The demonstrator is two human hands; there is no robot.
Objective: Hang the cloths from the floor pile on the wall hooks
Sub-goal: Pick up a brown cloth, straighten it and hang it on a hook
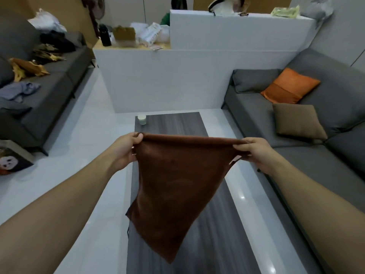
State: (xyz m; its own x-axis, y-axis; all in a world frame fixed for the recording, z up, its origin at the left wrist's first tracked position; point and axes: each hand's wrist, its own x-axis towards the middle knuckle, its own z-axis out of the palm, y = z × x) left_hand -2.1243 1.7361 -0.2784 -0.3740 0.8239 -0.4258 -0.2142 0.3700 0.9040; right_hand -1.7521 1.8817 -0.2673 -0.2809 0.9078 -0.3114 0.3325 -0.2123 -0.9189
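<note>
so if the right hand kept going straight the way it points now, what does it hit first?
The right hand points leftward along the brown cloth it pinches, toward the left hand. Beyond the cloth itself, the left hand looks first in line; depth is unclear from one view.

Grey sofas [308, 115], dark table [171, 123], white floor [83, 175]

I see open air around both raised arms at frame centre, with the dark wooden coffee table [177, 123] directly below and a small white jar [142, 119] at its far-left corner. White floor [94, 123] runs clear along the table's left side toward the grey sofa [59, 80] at upper left. On the right, the grey corner sofa [296, 155] crowds the narrow floor strip, and the white partition wall [167, 80] closes off upper centre.
</note>
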